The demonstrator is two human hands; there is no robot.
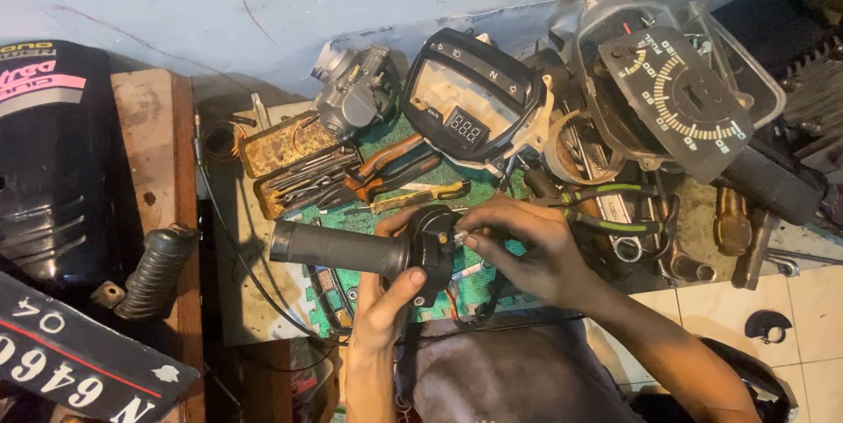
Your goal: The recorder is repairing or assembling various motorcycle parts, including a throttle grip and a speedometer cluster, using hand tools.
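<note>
My left hand (385,300) grips a black handlebar switch housing (432,247) from below, with a black rubber throttle grip (338,247) sticking out to the left. My right hand (531,243) comes in from the right; its thumb and forefinger pinch a small metal part (459,236) at the housing's face. Thin wires hang below the housing toward my lap.
On the green mat (386,137) lie orange-handled pliers (391,168), a yellow screwdriver (421,197), a rusty tin of tools (294,168) and a carburettor (356,94). Behind are a digital instrument panel (470,102), a speedometer cluster (680,94) and green-handled pliers (615,208). A black fairing (53,151) stands at left.
</note>
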